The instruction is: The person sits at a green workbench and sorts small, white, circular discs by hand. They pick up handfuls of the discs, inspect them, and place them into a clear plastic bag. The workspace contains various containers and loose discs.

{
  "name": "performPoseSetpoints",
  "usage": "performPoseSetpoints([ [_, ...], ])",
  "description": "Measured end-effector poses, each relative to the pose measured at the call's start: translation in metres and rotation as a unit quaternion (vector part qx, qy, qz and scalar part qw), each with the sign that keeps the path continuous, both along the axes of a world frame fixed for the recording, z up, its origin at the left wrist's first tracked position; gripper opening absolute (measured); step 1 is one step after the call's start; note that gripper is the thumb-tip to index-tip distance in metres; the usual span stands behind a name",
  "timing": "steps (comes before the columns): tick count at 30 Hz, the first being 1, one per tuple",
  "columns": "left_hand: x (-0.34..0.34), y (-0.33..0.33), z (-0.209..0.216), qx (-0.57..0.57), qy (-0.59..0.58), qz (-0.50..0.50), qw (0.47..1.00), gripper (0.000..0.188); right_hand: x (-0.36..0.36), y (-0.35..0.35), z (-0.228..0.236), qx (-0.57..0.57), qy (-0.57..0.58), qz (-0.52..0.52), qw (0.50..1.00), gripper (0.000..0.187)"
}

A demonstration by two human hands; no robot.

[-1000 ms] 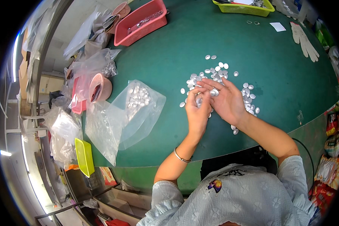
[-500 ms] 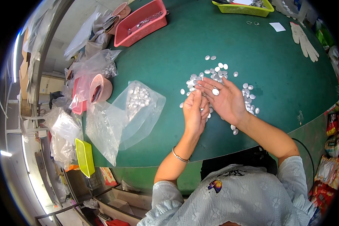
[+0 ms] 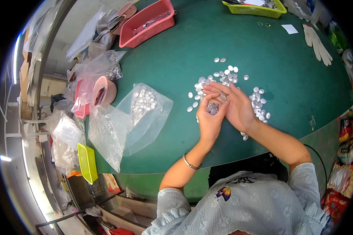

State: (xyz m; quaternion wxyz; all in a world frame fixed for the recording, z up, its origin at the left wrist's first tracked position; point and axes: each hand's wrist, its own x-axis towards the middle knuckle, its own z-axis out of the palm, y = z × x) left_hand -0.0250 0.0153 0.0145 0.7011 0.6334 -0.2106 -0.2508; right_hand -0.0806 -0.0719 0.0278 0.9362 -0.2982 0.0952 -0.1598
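Observation:
Several small silver oval caps lie scattered on the green table. My left hand is cupped palm up over them and holds a small heap of the caps. My right hand lies next to it, fingers stretched across the left palm with one cap at the fingertips. A clear plastic bag with more silver caps inside lies flat to the left of my hands.
A pink tape roll and crumpled clear bags sit at the table's left edge. A red tray stands at the back left, a yellow-green basket at the back, a white glove at the back right.
My left hand has turned palm up and now cups a heap of caps. The right hand's fingers have moved over that palm.

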Motion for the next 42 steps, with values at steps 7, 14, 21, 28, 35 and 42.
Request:
performPoseSetpoints([
  [7, 0.000, 0.000, -0.001, 0.000, -0.011, 0.012, 1.000, 0.017, 0.001, 0.001, -0.002, -0.003, -0.010, 0.008, 1.000, 0.061],
  [14, 0.020, 0.008, -0.011, -0.174, 0.369, -0.095, 0.908, 0.032, 0.002, 0.000, 0.002, -0.001, -0.030, -0.006, 1.000, 0.061],
  [21, 0.009, 0.003, 0.003, -0.124, 0.228, -0.065, 0.963, 0.026, 0.000, -0.001, 0.002, -0.021, -0.025, 0.005, 0.999, 0.061],
  [28, 0.004, 0.003, -0.003, -0.098, 0.199, -0.032, 0.975, 0.008, -0.002, 0.002, 0.002, -0.152, -0.014, 0.021, 0.988, 0.059],
  [35, 0.009, 0.007, 0.001, -0.149, 0.254, -0.075, 0.953, 0.010, -0.002, 0.002, 0.005, -0.171, -0.029, 0.011, 0.985, 0.057],
  [42, 0.012, 0.010, 0.004, -0.186, 0.359, -0.084, 0.911, 0.026, -0.007, 0.005, 0.008, -0.335, -0.006, -0.002, 0.942, 0.055],
])
